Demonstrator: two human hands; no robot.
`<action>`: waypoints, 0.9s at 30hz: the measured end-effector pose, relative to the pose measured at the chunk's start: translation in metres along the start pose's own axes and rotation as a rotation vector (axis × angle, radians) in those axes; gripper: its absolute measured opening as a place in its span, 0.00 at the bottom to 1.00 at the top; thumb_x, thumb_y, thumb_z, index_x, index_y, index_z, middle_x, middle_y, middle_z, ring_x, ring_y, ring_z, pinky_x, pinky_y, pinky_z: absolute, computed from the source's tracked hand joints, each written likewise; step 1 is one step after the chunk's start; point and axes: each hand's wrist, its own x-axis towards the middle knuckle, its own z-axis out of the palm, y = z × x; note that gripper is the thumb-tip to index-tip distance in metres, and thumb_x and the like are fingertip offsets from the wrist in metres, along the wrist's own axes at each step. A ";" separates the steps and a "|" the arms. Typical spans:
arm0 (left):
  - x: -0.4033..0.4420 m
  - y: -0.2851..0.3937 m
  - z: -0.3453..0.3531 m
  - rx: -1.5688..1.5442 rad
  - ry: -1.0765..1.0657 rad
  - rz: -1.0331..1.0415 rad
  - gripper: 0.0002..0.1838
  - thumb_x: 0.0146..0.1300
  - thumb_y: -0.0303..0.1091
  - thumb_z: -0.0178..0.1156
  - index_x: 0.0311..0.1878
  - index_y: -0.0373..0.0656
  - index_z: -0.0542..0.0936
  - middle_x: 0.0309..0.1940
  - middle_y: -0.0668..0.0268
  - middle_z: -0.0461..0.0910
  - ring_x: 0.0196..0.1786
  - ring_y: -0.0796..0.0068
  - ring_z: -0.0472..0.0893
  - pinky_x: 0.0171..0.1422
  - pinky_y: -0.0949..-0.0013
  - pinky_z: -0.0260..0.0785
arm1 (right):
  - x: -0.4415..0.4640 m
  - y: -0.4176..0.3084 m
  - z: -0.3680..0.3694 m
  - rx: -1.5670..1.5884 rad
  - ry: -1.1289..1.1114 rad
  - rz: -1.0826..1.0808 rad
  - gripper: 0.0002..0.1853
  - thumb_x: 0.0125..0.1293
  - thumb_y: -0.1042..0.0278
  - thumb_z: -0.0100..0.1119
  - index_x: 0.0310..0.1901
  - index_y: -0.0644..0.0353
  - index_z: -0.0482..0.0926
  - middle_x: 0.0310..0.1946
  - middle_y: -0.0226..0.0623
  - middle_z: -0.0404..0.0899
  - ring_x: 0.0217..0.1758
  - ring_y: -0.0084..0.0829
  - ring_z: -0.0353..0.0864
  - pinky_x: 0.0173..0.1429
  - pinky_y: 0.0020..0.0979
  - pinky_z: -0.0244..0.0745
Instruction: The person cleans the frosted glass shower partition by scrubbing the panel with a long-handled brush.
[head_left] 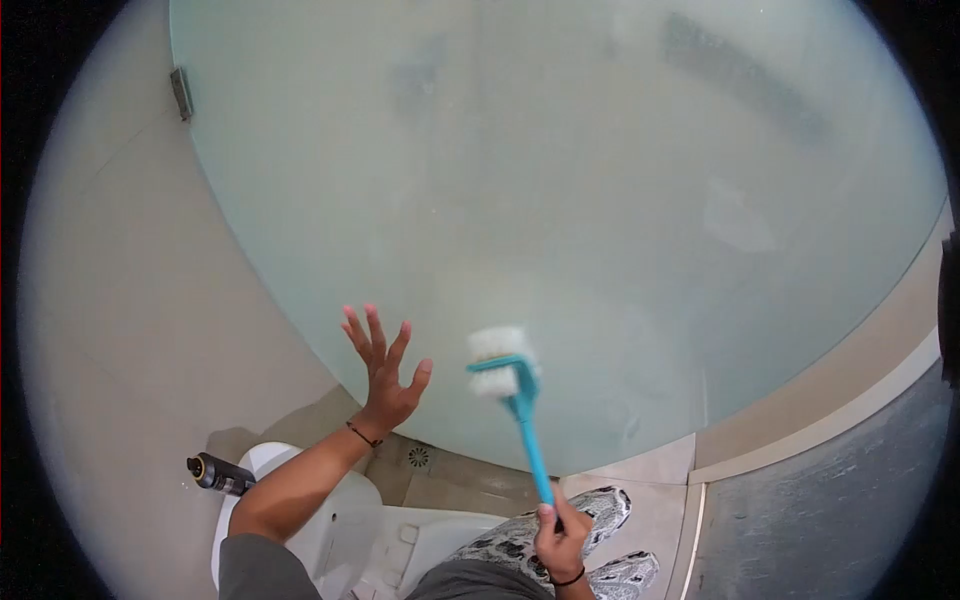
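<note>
A frosted glass panel (560,220) fills most of the head view. My left hand (384,370) is raised at its lower left edge with the fingers spread and nothing in them; whether it touches the glass is unclear. My right hand (562,535), low in the view, is closed round the end of a turquoise handle (535,455). That handle leads up to a brush head with white bristles (500,362), slightly blurred, in front of the lower part of the glass and to the right of my left hand.
A white toilet (350,520) stands below my left forearm, with a dark cylindrical device (220,474) by its left side. A round floor drain (418,457) lies under the glass. A metal hinge (181,94) is at the upper left, and a dark grey surface (820,500) at the lower right.
</note>
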 end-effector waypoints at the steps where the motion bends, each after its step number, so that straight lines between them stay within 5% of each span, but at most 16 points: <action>1: 0.001 0.002 0.000 -0.008 0.002 -0.002 0.38 0.62 0.37 0.62 0.75 0.59 0.61 0.80 0.55 0.34 0.79 0.40 0.25 0.75 0.33 0.15 | 0.010 -0.004 -0.007 -0.044 0.057 -0.027 0.15 0.66 0.72 0.58 0.52 0.70 0.80 0.18 0.42 0.74 0.16 0.31 0.74 0.23 0.30 0.66; 2: 0.000 0.004 -0.002 -0.009 -0.002 -0.014 0.37 0.62 0.37 0.61 0.75 0.58 0.61 0.80 0.55 0.34 0.79 0.40 0.25 0.75 0.33 0.15 | 0.019 -0.007 -0.008 0.014 0.140 -0.048 0.16 0.69 0.70 0.54 0.51 0.74 0.79 0.13 0.33 0.67 0.14 0.19 0.64 0.20 0.26 0.56; 4: 0.002 0.003 -0.004 -0.006 -0.009 -0.013 0.37 0.62 0.37 0.61 0.75 0.58 0.61 0.80 0.55 0.34 0.79 0.40 0.25 0.75 0.33 0.16 | 0.013 0.002 -0.004 0.160 0.160 0.056 0.16 0.70 0.69 0.53 0.51 0.75 0.78 0.13 0.32 0.68 0.14 0.19 0.64 0.20 0.26 0.57; 8: 0.000 0.003 -0.004 -0.006 -0.028 -0.007 0.37 0.62 0.36 0.61 0.75 0.57 0.61 0.80 0.54 0.34 0.79 0.41 0.25 0.75 0.34 0.16 | -0.020 0.037 0.015 0.018 -0.122 0.065 0.16 0.62 0.75 0.62 0.52 0.66 0.81 0.21 0.44 0.78 0.19 0.30 0.77 0.25 0.29 0.70; 10: 0.001 0.003 -0.005 -0.010 -0.027 -0.005 0.37 0.63 0.36 0.61 0.76 0.57 0.60 0.80 0.54 0.34 0.79 0.41 0.25 0.75 0.33 0.16 | -0.010 0.022 0.004 -0.022 -0.108 0.023 0.16 0.61 0.76 0.63 0.51 0.66 0.82 0.22 0.46 0.79 0.21 0.31 0.80 0.28 0.30 0.73; 13: 0.001 0.004 -0.003 -0.031 -0.032 -0.025 0.38 0.62 0.36 0.61 0.75 0.58 0.61 0.80 0.54 0.33 0.79 0.40 0.25 0.75 0.33 0.17 | 0.018 -0.001 -0.016 -0.066 0.162 -0.044 0.16 0.65 0.71 0.58 0.52 0.69 0.80 0.16 0.39 0.73 0.16 0.29 0.73 0.22 0.30 0.65; 16: 0.000 0.003 -0.005 -0.025 -0.038 -0.031 0.38 0.62 0.35 0.61 0.76 0.59 0.60 0.80 0.55 0.33 0.79 0.41 0.24 0.75 0.33 0.17 | 0.008 0.012 -0.005 0.197 0.227 0.155 0.16 0.69 0.67 0.55 0.52 0.70 0.79 0.14 0.34 0.70 0.15 0.28 0.70 0.22 0.30 0.63; 20: -0.002 0.001 -0.006 -0.003 -0.038 -0.033 0.38 0.62 0.35 0.62 0.76 0.59 0.60 0.80 0.55 0.32 0.79 0.40 0.24 0.75 0.33 0.17 | -0.018 0.036 0.012 -0.030 -0.142 0.045 0.16 0.63 0.73 0.61 0.52 0.67 0.81 0.20 0.48 0.77 0.16 0.30 0.75 0.22 0.31 0.68; 27: 0.001 0.005 -0.006 -0.019 -0.045 -0.032 0.39 0.60 0.35 0.63 0.75 0.58 0.61 0.80 0.55 0.32 0.79 0.40 0.24 0.75 0.32 0.16 | 0.016 0.000 -0.008 0.300 0.341 0.202 0.20 0.71 0.62 0.52 0.53 0.72 0.78 0.12 0.30 0.66 0.13 0.23 0.64 0.19 0.27 0.55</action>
